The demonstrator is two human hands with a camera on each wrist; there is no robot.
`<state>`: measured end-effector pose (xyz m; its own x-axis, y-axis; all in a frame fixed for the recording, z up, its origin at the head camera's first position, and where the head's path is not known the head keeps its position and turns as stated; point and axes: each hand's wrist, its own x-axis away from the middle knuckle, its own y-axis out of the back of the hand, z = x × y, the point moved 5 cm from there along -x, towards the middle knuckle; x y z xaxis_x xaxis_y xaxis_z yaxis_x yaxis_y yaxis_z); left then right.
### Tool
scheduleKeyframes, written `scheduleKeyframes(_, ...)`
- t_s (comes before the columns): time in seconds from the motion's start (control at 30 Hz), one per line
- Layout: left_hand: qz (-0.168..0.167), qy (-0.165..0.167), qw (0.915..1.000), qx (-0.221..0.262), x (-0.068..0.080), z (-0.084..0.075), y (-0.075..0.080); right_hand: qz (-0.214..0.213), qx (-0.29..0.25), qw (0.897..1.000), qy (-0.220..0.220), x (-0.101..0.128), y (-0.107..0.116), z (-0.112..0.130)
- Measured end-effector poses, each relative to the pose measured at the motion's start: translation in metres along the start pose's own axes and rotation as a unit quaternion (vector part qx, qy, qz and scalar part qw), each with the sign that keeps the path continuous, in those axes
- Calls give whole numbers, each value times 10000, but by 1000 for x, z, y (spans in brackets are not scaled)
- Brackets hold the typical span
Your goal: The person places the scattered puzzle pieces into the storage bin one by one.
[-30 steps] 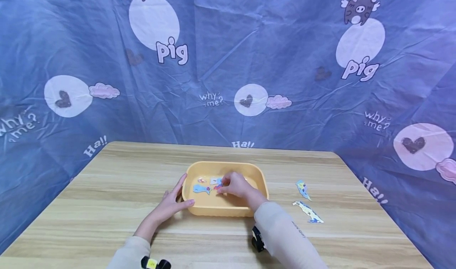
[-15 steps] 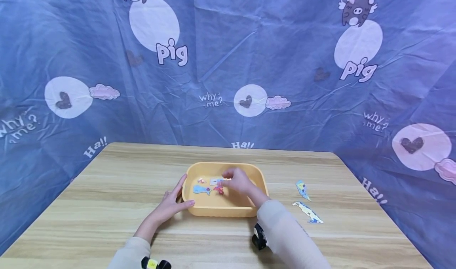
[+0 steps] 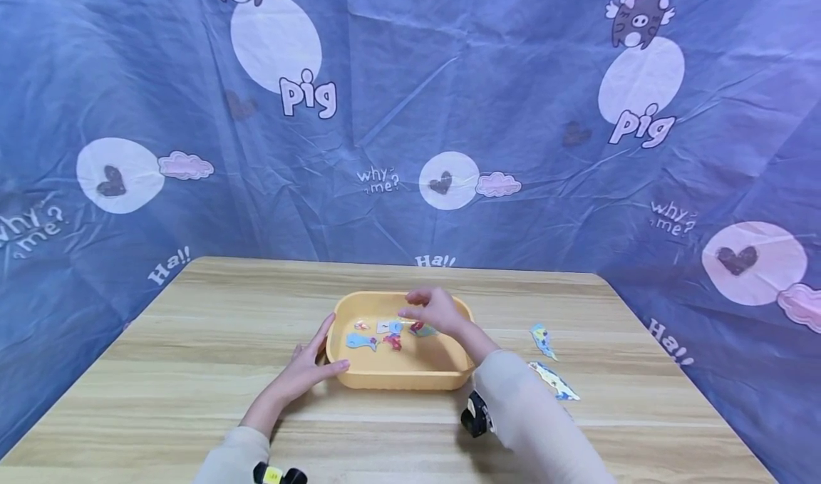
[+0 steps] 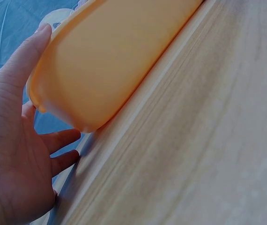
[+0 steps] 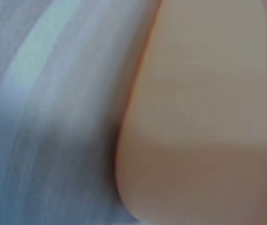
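A shallow yellow plastic tray (image 3: 404,380) stands on the table with several flat, colourful cut-outs inside. Among them are a blue whale-shaped one (image 3: 360,341), a pink-red one (image 3: 393,341) and a pale blue rectangular one (image 3: 387,326). My left hand (image 3: 308,366) rests against the tray's left end, its fingers spread and fairly straight and its thumb at the front rim. Over the tray's right half hovers my right hand (image 3: 439,313), thumb and fingers parted with nothing seen between them. Beneath it a red and blue cut-out (image 3: 420,329) is partly hidden. The right wrist view shows only tray wall and tabletop.
To the right of the tray lie a blue and yellow cut-out (image 3: 541,341) and a long cream and blue one (image 3: 558,382), partly covered by the right sleeve (image 3: 532,413). A blue printed cloth (image 3: 385,113) hangs behind the wooden table (image 3: 224,313).
My right hand has let go of the pink-red cut-out and drawn up and to the right, uncovering the red and blue one. My left hand has stayed at the tray.
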<state>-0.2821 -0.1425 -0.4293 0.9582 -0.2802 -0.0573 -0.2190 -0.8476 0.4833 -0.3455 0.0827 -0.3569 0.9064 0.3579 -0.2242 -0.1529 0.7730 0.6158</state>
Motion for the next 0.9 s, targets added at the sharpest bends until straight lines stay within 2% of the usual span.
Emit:
scheduleKeyframes(0.2, -5, -69, 10000, 14, 1, -1, 1, -90, 44, 9999, 10, -1, 21, 2)
scheduleKeyframes(0.57, 41, -126, 9999, 105, 1, -4, 1, -649, -13, 9974, 312, 8, 77, 1)
scheduleKeyframes(0.8, -203, -484, 9986, 97, 3, -7, 2, -865, 207, 9960, 102, 23, 108, -5)
scheduleKeyframes(0.9, -230, -505, 9984, 90, 2, -7, 1, -853, 198, 9962, -18, 30, 118, -11)
